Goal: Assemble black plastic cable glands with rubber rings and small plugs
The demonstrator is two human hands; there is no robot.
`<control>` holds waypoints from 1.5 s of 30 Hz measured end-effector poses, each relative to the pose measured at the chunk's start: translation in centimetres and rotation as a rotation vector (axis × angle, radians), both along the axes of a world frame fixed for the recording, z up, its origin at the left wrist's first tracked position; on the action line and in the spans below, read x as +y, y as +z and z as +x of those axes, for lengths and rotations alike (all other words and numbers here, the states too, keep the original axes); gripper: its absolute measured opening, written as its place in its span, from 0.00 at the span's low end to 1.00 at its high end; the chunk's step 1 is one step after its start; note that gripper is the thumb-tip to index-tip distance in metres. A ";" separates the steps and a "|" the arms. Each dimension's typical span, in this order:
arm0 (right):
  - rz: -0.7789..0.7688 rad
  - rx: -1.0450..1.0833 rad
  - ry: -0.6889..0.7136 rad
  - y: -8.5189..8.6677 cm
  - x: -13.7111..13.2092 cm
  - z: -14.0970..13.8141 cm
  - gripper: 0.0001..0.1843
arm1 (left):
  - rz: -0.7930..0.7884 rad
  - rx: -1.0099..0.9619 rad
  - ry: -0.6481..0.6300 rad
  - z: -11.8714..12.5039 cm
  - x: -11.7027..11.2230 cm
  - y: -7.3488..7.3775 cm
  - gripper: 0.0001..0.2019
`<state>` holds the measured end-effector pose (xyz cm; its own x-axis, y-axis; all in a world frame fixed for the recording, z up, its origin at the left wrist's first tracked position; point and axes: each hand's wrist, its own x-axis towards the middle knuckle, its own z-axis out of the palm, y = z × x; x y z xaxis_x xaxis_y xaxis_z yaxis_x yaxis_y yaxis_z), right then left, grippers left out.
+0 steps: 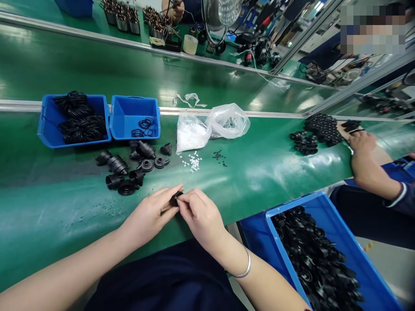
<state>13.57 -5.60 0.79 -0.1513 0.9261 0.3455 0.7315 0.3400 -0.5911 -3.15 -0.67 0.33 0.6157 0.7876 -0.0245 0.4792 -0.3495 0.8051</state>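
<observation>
Between the fingers and thumb of my left hand (pixel 149 214) is a small round black plastic part (pixel 175 199), held just above the green bench. My right hand (pixel 201 214) meets it from the other side, its thumb and forefinger pinched at the part's opening. Whatever lies in that pinch is too small to make out. Beyond my hands lie a little heap of white pieces (pixel 194 163) and a scatter of tiny black pieces (pixel 219 157). Several black plastic fittings (pixel 117 165) are grouped to the left, some stacked together.
Two blue bins, one with black rings in bundles (pixel 82 121), the other (pixel 134 108) with a few rings, stand behind the fittings. Plastic bags (pixel 193 131) lie beside them. A blue crate (pixel 324 198) of black parts is at right, near a co-worker's hand (pixel 362 142).
</observation>
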 end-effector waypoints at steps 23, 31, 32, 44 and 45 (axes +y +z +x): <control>0.021 -0.046 0.006 0.0 0.9 0.0 0.09 | 0.015 -0.028 0.033 0.2 -0.1 -0.7 0.23; 0.034 -0.255 0.055 0.1 1.1 -0.5 0.11 | -0.055 -0.034 0.083 0.3 -0.3 -1.0 0.24; 0.027 -0.231 0.069 0.4 1.2 -0.4 0.11 | -0.119 -0.059 0.095 0.3 -0.2 -0.9 0.24; -0.017 -0.174 -0.505 -1.7 4.0 13.6 0.11 | -0.696 -0.313 0.067 0.6 -0.1 0.6 0.22; -0.030 -0.185 -0.485 -2.0 4.2 13.9 0.11 | -0.691 -0.303 0.058 0.6 -0.1 0.6 0.22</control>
<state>27.44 -1.38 -1.17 0.2414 0.9139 0.3262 0.8939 -0.0786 -0.4413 -2.54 -0.80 0.89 0.6322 0.6860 -0.3603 0.2040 0.3013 0.9315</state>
